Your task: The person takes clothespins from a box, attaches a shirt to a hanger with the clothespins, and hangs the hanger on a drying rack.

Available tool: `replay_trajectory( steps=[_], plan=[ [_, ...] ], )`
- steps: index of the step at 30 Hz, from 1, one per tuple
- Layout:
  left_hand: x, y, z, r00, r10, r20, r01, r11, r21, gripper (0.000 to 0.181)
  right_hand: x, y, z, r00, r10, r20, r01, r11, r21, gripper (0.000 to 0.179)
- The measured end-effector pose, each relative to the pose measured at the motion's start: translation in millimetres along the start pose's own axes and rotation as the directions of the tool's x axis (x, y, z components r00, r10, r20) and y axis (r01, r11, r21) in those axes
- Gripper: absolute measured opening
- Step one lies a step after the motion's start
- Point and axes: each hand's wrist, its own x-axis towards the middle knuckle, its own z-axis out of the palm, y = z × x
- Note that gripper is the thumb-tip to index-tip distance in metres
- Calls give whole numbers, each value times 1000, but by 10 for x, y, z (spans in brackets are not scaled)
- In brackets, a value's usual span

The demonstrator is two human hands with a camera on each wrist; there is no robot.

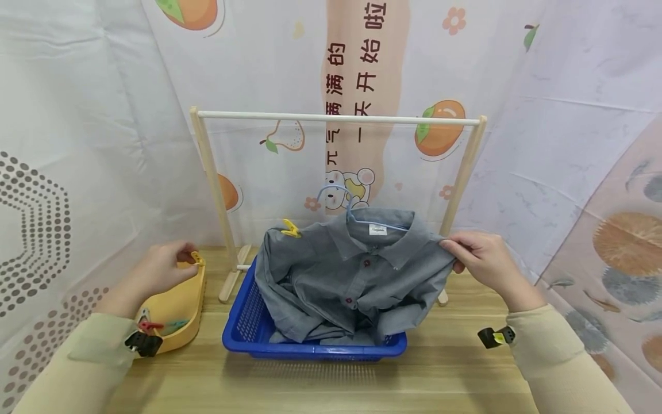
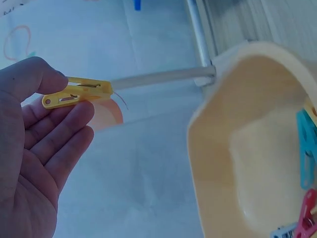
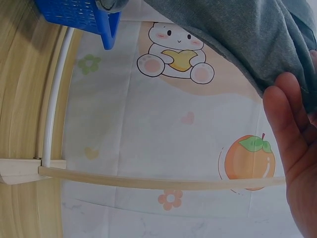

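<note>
In and above the basket (image 1: 314, 349) is the shirt (image 1: 323, 267), its right shoulder pinched by your right hand (image 1: 483, 259); your left hand (image 1: 162, 267), by the tub (image 1: 186, 299), pinches a clip (image 1: 196, 259). Best hold that shoulder taut (another clip (image 1: 291, 229) sits left).

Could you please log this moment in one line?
Left hand: pinches yellow clip | right hand: grips shirt | hanger: inside shirt

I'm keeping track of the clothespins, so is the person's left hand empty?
No, the left wrist view shows the left hand pinching a yellow clothespin.
</note>
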Motion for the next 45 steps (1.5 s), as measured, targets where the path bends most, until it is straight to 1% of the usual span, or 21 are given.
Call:
replay_trajectory(
  steps=[5,15,20,23,27,29,36,41,43,45],
  plan=[
    [-15,76,14,999,31,-44,-32,999,-20,28,8,-2,17,1000,2,5,-2,1000,3,25],
    [14,257,-4,991,87,-102,-94,994,-61,22,-12,-10,6,1000,-5,-9,5,1000,23,26],
    [9,306,-5,987,85,-137,-101,988,-116,20,-16,-8,6,1000,-6,-10,6,1000,14,27],
    [11,323,-5,981,99,-168,-127,978,-164,21,-18,-7,7,1000,-2,-8,3,1000,13,27],
    [18,353,-21,972,122,-201,-163,966,-201,23,-23,-9,8,1000,-2,-6,2,1000,25,27],
    [21,373,-31,970,126,-206,-171,962,-215,24,-22,-9,7,1000,-3,-9,3,1000,30,26],
    [21,435,-51,972,122,-202,-172,953,-250,27,-19,9,18,1000,-7,-11,7,1000,30,25],
    [45,418,-42,960,151,-235,-209,945,-250,30,-13,9,20,1000,5,-2,-5,1000,17,24],
    [57,408,-38,957,154,-245,-215,945,-247,30,-7,6,18,1000,14,5,-14,1000,6,24],
    [64,408,-43,958,149,-246,-211,946,-248,30,-1,6,19,1000,22,12,-22,1000,-8,23]
  ],
)
